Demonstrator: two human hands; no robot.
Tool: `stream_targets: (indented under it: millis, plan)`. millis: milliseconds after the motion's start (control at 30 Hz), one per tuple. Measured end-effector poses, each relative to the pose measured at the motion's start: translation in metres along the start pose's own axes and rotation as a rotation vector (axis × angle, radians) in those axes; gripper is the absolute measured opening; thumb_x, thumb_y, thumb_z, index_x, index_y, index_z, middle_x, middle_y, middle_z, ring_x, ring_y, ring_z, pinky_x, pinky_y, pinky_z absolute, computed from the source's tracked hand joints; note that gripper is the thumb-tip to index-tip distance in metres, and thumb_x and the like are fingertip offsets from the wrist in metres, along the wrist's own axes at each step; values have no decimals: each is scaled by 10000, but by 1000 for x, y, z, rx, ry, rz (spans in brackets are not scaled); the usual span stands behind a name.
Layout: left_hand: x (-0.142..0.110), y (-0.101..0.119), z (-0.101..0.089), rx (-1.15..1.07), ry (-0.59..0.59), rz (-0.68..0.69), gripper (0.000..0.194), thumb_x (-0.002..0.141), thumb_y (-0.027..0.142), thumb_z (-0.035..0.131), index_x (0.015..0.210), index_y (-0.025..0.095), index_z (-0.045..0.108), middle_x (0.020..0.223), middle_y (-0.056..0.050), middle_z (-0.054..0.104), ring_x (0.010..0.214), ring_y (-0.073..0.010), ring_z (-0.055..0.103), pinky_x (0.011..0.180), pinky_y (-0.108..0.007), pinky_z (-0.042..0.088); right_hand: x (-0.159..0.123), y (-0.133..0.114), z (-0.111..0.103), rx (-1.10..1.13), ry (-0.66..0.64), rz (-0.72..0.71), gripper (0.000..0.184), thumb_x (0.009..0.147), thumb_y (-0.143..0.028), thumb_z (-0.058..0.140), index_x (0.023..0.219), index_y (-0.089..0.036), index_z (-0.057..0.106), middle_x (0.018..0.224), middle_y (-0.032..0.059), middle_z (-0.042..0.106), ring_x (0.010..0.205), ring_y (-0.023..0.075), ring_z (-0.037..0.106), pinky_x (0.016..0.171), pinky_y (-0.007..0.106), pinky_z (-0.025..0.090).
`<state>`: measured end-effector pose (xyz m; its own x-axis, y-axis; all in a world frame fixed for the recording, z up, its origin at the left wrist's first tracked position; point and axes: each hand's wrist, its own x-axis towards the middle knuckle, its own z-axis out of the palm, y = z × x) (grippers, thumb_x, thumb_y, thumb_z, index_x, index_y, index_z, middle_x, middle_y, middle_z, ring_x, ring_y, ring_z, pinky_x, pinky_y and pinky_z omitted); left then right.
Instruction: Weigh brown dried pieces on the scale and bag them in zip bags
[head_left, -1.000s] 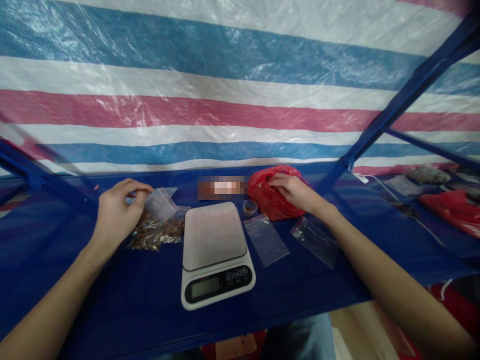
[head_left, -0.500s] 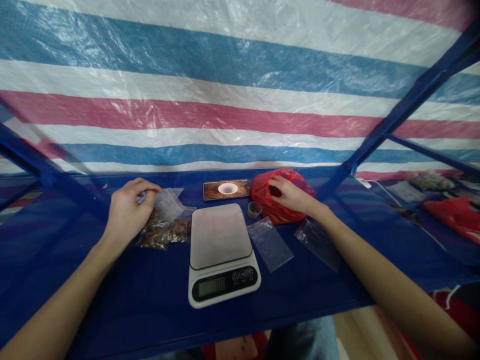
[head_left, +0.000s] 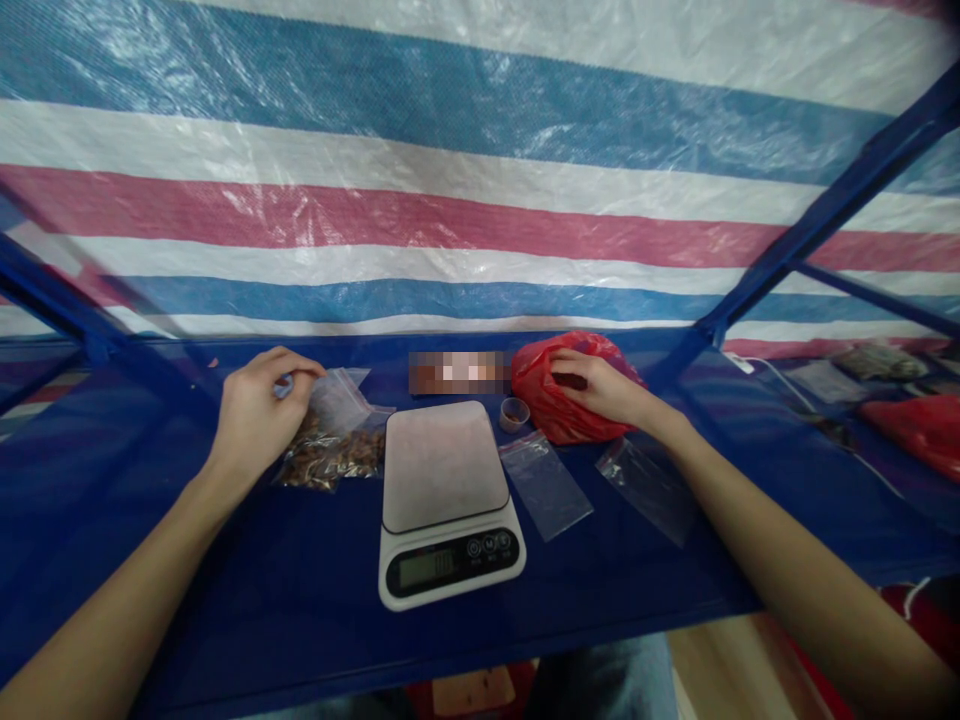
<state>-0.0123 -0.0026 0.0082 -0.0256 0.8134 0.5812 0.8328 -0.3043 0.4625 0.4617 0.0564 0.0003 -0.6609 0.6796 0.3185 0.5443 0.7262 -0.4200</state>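
My left hand (head_left: 259, 415) pinches the top edge of a clear zip bag (head_left: 334, 440) filled with brown pieces, lying left of a white digital scale (head_left: 446, 500). My right hand (head_left: 604, 385) rests on a red plastic bag (head_left: 559, 400) at the back, fingers curled into its opening. A small brown cup (head_left: 514, 413) stands between the scale and the red bag. Two empty clear zip bags (head_left: 544, 483) (head_left: 649, 478) lie flat to the right of the scale.
Everything sits on a blue shelf (head_left: 225, 580) with a striped tarp wall behind. A blurred flat object (head_left: 457, 372) lies behind the scale. A blue diagonal brace (head_left: 817, 210) rises at right; more bags (head_left: 911, 425) lie on the neighbouring shelf.
Both hands have stayed on their bags with only slight finger shifts. The view has drifted a little.
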Motion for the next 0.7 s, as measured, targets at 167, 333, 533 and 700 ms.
stream_targets:
  millis: [167,333,533,700]
  plan:
    - [0,2,0,7,-4,4,285,903,276,486,828,212,754,913,-26,752,864,-191,695,831,-309,529,-1,3,-1,-11,40,25,161,971,-180,562,980,-214,719,1024,102,698,933,260,689,863,401,572]
    - [2,4,-1,6,-21,-14,276,895,266,493,836,201,754,926,-38,758,879,-199,699,854,-318,534,-3,3,-1,-26,24,19,189,964,-155,552,1013,-216,725,1074,115,709,990,279,704,893,418,577]
    - [1,4,-2,-1,-31,-17,279,894,273,493,836,201,756,924,-40,753,878,-200,698,854,-319,528,-4,1,-1,-24,31,76,157,928,-145,625,978,-227,750,1045,99,741,971,275,710,927,414,581]
    - [1,3,-1,14,-29,6,289,904,266,491,843,188,762,919,-44,753,882,-200,693,834,-311,516,-5,1,-1,-35,59,64,120,932,-160,632,927,-217,738,1008,94,730,897,252,684,850,384,578]
